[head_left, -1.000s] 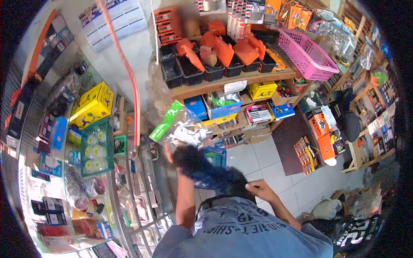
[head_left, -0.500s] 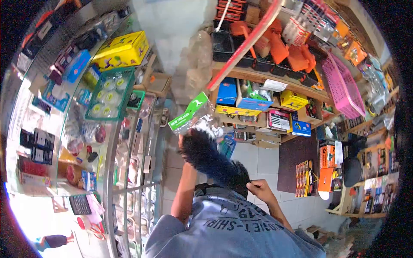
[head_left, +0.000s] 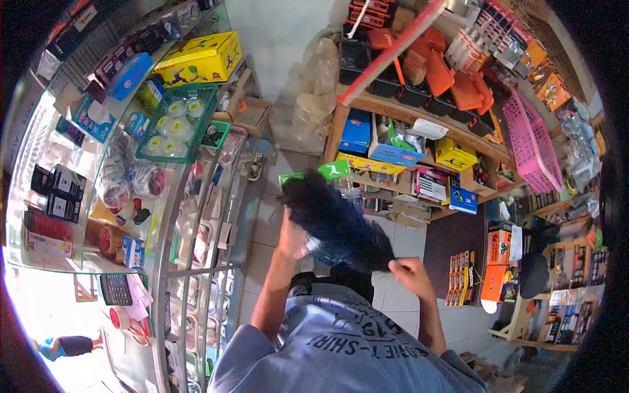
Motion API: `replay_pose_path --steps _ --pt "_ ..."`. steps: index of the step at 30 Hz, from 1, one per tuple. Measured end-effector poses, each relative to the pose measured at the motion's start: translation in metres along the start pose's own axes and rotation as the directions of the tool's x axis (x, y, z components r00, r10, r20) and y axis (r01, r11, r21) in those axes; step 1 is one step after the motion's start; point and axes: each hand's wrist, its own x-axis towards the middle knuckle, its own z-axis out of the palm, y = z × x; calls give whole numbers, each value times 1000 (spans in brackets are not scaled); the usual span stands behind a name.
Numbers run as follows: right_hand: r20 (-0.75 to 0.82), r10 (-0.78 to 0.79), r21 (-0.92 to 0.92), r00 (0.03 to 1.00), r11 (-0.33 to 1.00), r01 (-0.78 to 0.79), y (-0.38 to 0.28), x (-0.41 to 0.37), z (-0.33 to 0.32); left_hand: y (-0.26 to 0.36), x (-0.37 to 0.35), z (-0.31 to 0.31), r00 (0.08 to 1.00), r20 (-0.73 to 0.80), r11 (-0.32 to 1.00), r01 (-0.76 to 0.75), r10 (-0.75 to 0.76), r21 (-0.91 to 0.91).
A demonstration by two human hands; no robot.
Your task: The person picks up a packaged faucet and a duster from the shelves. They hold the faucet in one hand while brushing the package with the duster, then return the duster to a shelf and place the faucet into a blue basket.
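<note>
A dark blue-black plastic bag [head_left: 337,223] is stretched between my two hands in front of my chest. My left hand [head_left: 291,237] grips its lower left side, together with what looks like clear plastic. My right hand [head_left: 409,270] pinches the bag's right end. A clear packet with a green header card [head_left: 324,171] pokes out above the bag's top edge, and most of it is hidden by the bag. I cannot tell whether the packet sits inside the bag or behind it.
A glass counter [head_left: 164,216] runs along the left, carrying a green basket [head_left: 173,124], a yellow box [head_left: 200,59], a calculator [head_left: 118,289] and red scissors [head_left: 139,331]. Ahead, wooden shelves [head_left: 419,114] hold boxes, orange-lidded black bins and a pink basket [head_left: 537,147]. A dark mat [head_left: 452,239] lies on the tiled floor.
The bag has come up over the green-headed packet, hiding most of it. My right hand moved right, stretching the bag. The view swung left along the counter.
</note>
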Motion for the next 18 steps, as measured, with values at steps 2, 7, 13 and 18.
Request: replay_pose_path --steps 2,7,13,18 --pt "-43 -40 -70 998 997 37 2 4 -11 -6 -4 10 922 -384 961 155 -58 229" --pt "17 -37 -160 999 986 39 -9 4 -35 -11 -4 -12 949 63 942 315 -309 -115" --pt "-5 -98 -236 995 967 94 -19 4 -40 -38 -18 -21 776 258 704 631 -575 -326" --pt "49 -10 -256 999 967 22 43 -37 -80 -1 -17 29 796 -102 802 596 -597 -46"
